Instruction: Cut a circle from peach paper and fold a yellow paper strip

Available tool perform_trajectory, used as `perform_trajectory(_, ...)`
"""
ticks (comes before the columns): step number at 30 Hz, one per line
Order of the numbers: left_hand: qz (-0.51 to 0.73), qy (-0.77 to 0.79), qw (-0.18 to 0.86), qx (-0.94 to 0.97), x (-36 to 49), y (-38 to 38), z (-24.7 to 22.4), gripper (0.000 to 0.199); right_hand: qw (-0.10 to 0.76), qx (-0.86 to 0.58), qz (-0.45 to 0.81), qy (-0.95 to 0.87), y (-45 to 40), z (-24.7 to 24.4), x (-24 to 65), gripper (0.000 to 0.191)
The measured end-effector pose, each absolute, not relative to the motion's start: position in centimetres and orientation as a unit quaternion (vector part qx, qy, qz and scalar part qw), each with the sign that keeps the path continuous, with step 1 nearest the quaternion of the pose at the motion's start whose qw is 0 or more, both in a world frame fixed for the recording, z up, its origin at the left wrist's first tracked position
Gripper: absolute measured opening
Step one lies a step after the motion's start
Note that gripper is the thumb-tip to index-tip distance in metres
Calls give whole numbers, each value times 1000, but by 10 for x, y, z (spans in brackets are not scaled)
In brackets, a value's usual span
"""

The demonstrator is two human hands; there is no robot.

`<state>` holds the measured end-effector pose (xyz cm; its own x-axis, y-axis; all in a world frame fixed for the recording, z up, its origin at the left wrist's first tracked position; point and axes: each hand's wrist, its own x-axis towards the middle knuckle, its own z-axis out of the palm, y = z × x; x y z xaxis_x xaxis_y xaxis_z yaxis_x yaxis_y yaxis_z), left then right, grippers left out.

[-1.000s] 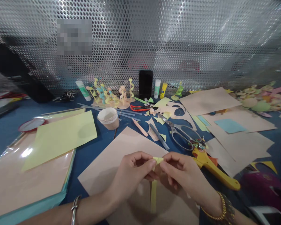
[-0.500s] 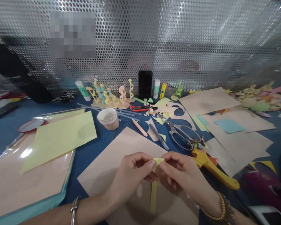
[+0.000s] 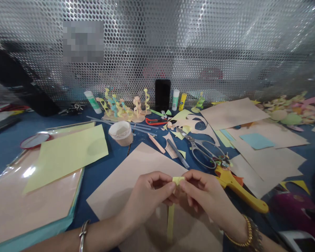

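Observation:
Between the thumbs and fingers of both hands I pinch a small folded piece of a yellow paper strip (image 3: 178, 180). The strip's long tail (image 3: 170, 224) hangs down below the fingers. My left hand (image 3: 154, 190) is closed on the piece's left side, my right hand (image 3: 202, 189) on its right side. Part of the fold is hidden behind the thumbs. Both hands are over a large pale pink paper sheet (image 3: 115, 185). Just beyond them lie a grey-blue pen (image 3: 177, 153) and a pale pink rolled paper stick (image 3: 156, 143).
Scissors (image 3: 199, 147) and a yellow-handled tool (image 3: 241, 192) lie right of centre. A paper cup (image 3: 121, 133) stands left of centre. Paper figures (image 3: 126, 108), a phone (image 3: 162, 94) and glue sticks (image 3: 175, 99) line the back by the perforated metal panel (image 3: 136, 42). Yellow paper (image 3: 70, 152) lies left.
The thumbs have shifted slightly on the folded piece, and its lower part is now more covered. The strip's tail has swung a little to the left. Everything else stays put.

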<state>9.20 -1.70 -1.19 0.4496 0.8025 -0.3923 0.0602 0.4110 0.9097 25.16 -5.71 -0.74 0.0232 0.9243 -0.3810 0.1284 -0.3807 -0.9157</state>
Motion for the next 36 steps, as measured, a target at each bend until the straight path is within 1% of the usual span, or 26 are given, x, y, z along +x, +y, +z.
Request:
perform_trajectory(8,269,457,706,470,93,-17,-7,11,355,-622,551,-428,-58,-11,253,31)
perform_trajectory(13,277,448,714,462,93,-16,-8,21,352,-619,550,-437,-59,-10,253,29)
perform_trajectory(25,269,443,700,491,91,-20,-8,19,352,-611,541,-458,-60,-4,250,23)
perform_trajectory(31,269,437,708,486,91,-20,-8,28,354,-626,531,-448,-59,-6,251,22)
perform_trajectory(36,265,443,701,492,91,-19,-10,18,358,-622,535,-445,-60,-6,250,26)
